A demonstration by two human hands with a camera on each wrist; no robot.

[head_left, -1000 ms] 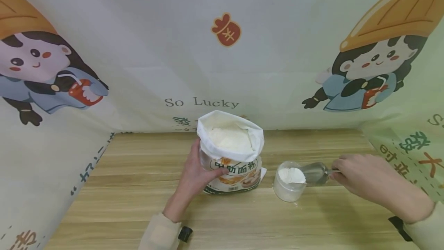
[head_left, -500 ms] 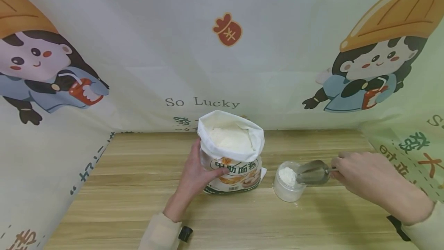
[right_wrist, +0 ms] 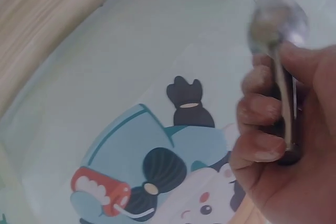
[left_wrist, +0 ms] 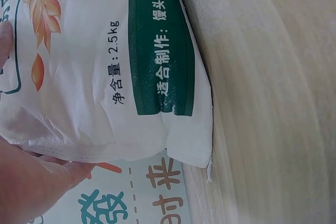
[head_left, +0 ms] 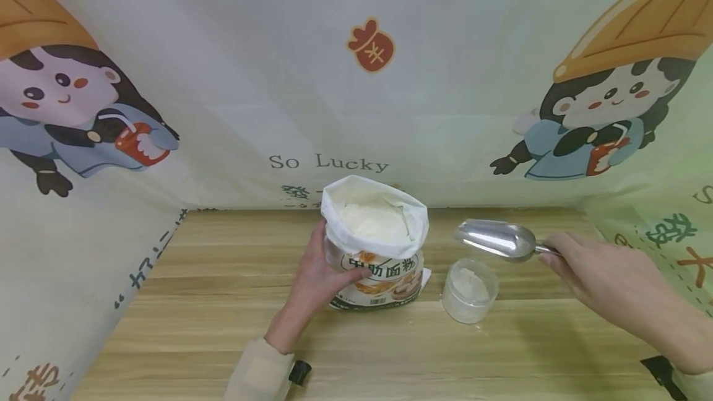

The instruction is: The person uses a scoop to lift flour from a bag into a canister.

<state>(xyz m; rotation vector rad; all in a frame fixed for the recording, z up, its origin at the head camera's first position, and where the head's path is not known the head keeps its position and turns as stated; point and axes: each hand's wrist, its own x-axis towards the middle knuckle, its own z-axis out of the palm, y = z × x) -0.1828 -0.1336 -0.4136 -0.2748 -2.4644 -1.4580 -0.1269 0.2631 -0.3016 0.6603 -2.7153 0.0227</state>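
Note:
My left hand (head_left: 323, 274) grips the side of a white flour bag (head_left: 384, 283), thumb across its printed front. The bag stands upright, its mouth folded outward, with pale flour (head_left: 374, 218) inside. In the left wrist view the bag's lower part (left_wrist: 94, 77) shows a 2.5kg marking. My right hand (head_left: 601, 277) holds a metal scoop (head_left: 501, 240) by its handle, fingers curled round it in the right wrist view. The scoop's bowl points left, above and behind a clear round jar (head_left: 468, 308). White flour (head_left: 470, 284) lies in the jar.
Both stand on a wood-grain table (head_left: 223, 302), the jar to the right of the bag. A printed cloth (head_left: 250, 79) rises behind the table and along both sides. A dark wrist strap part (head_left: 299, 372) shows at the left sleeve.
The scoop has lifted up and away from the jar, where its bowl lay over the rim earlier. The flour in the jar looks lower and flatter. The left hand keeps its hold.

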